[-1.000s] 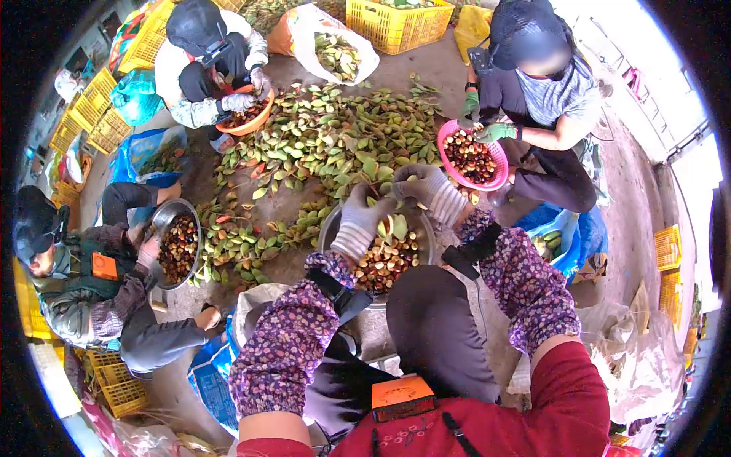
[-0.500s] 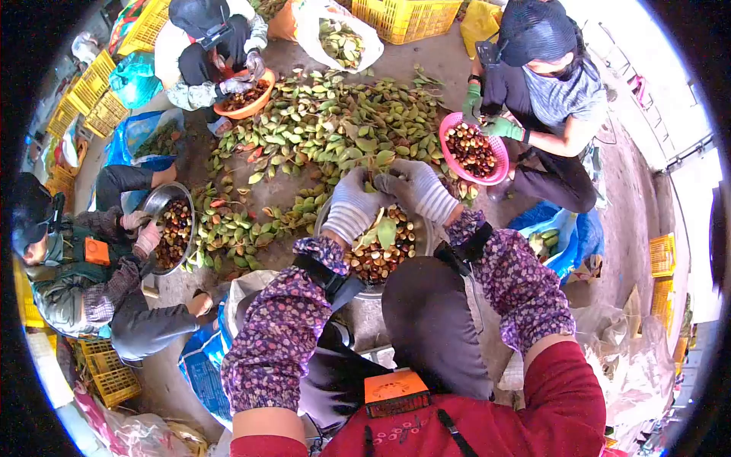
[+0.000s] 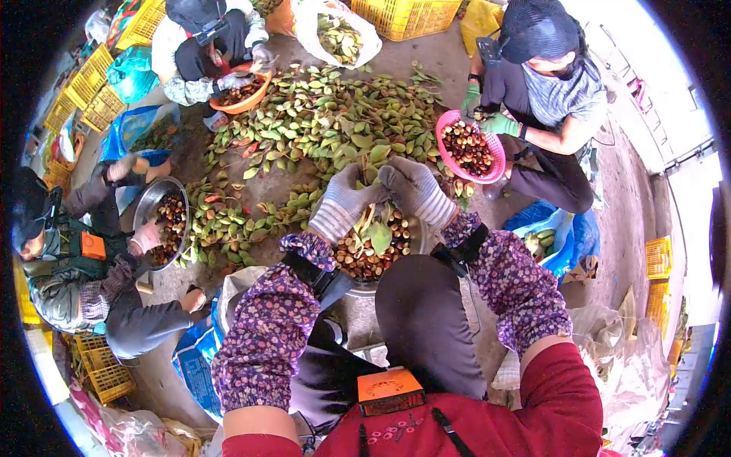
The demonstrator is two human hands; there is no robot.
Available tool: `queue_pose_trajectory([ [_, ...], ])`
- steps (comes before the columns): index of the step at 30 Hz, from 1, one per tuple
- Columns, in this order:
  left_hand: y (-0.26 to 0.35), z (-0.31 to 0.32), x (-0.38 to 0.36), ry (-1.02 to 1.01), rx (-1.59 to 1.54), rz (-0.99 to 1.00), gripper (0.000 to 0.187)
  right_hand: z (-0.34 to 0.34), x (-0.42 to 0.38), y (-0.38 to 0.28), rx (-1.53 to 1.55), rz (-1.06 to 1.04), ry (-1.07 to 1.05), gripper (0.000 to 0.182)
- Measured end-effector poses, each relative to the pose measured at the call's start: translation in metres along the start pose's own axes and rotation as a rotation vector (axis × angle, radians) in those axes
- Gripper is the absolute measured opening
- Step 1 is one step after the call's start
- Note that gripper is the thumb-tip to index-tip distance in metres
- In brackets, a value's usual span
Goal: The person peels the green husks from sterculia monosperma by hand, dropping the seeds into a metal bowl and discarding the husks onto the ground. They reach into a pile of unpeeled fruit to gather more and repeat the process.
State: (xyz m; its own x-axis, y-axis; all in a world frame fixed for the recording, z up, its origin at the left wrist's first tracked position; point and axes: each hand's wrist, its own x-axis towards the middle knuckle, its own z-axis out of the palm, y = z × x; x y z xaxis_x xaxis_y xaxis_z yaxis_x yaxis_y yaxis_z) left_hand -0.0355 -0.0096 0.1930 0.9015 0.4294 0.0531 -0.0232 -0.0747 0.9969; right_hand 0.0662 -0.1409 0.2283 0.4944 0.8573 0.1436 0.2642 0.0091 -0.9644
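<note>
My left hand [image 3: 346, 202], in a grey-white glove with a striped cuff, has its fingers closed on a green pod [image 3: 371, 185]. My right hand [image 3: 417, 190], gloved the same way, pinches at the pod from the other side; the fingers hide most of it. Both hands are above a metal bowl [image 3: 417, 242] between my knees. In the bowl lie brown and pale seeds [image 3: 369, 263] with a green leaf-like piece [image 3: 381, 236] on top. Beyond my hands, a wide heap of green pods [image 3: 335, 122] spreads over the floor.
Three people sit around the heap: with a pink basket [image 3: 499, 156] at right, an orange bowl [image 3: 255, 100] at upper left, and a metal basin [image 3: 185, 221] at left. Yellow crates [image 3: 407, 19], a white sack [image 3: 308, 30] and a blue bag [image 3: 582, 236] stand about.
My left hand has shifted slightly left and its fingers have spread a little apart from my right hand. The person at left has raised one hand away from the basin.
</note>
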Motion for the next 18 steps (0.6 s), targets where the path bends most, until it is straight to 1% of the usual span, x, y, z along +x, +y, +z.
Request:
queue_pose_trajectory([
  [2, -0.002, 0.000, 0.000, -0.024, -0.024, -0.033, 0.042, -0.002, -0.002, 0.005, -0.019, 0.018, -0.011, 0.017],
  [4, -0.001, 0.002, 0.000, -0.045, -0.047, -0.065, 0.041, -0.002, -0.003, 0.003, -0.113, -0.032, 0.006, 0.017],
  [6, -0.001, 0.007, -0.002, -0.011, -0.157, 0.006, 0.045, -0.003, -0.006, -0.003, -0.145, -0.012, 0.011, 0.016],
  [7, -0.001, 0.008, -0.002, -0.009, -0.158, 0.003, 0.045, -0.003, -0.007, -0.008, -0.178, 0.005, 0.018, 0.016],
  [9, 0.001, 0.011, -0.004, -0.031, -0.359, -0.041, 0.045, -0.004, -0.008, -0.009, -0.136, 0.045, 0.022, 0.016],
  [10, 0.003, 0.011, -0.005, -0.029, -0.360, -0.044, 0.045, -0.004, -0.009, -0.010, -0.096, 0.084, 0.028, 0.016],
  [12, 0.007, 0.007, -0.006, -0.094, -0.428, -0.216, 0.041, -0.007, -0.011, -0.008, -0.133, 0.056, 0.026, 0.015],
  [13, 0.005, 0.008, -0.004, -0.098, -0.389, -0.183, 0.033, -0.008, -0.010, -0.003, -0.137, 0.041, 0.025, 0.015],
  [14, 0.005, 0.009, -0.005, -0.099, -0.390, -0.181, 0.033, -0.009, -0.009, 0.001, -0.140, 0.025, 0.023, 0.015],
  [15, 0.005, 0.010, -0.006, -0.091, -0.467, -0.162, 0.031, -0.011, -0.009, 0.002, -0.141, 0.024, 0.023, 0.015],
  [16, 0.005, 0.009, -0.006, -0.083, -0.543, -0.143, 0.029, -0.013, -0.009, 0.002, -0.098, 0.062, -0.023, 0.015],
  [17, 0.005, 0.008, -0.006, -0.074, -0.519, -0.148, 0.026, -0.014, -0.009, 0.004, -0.055, 0.101, -0.070, 0.016],
  [18, 0.002, 0.007, -0.004, -0.073, -0.518, -0.150, 0.026, -0.014, -0.010, 0.000, -0.053, 0.102, -0.070, 0.016],
])
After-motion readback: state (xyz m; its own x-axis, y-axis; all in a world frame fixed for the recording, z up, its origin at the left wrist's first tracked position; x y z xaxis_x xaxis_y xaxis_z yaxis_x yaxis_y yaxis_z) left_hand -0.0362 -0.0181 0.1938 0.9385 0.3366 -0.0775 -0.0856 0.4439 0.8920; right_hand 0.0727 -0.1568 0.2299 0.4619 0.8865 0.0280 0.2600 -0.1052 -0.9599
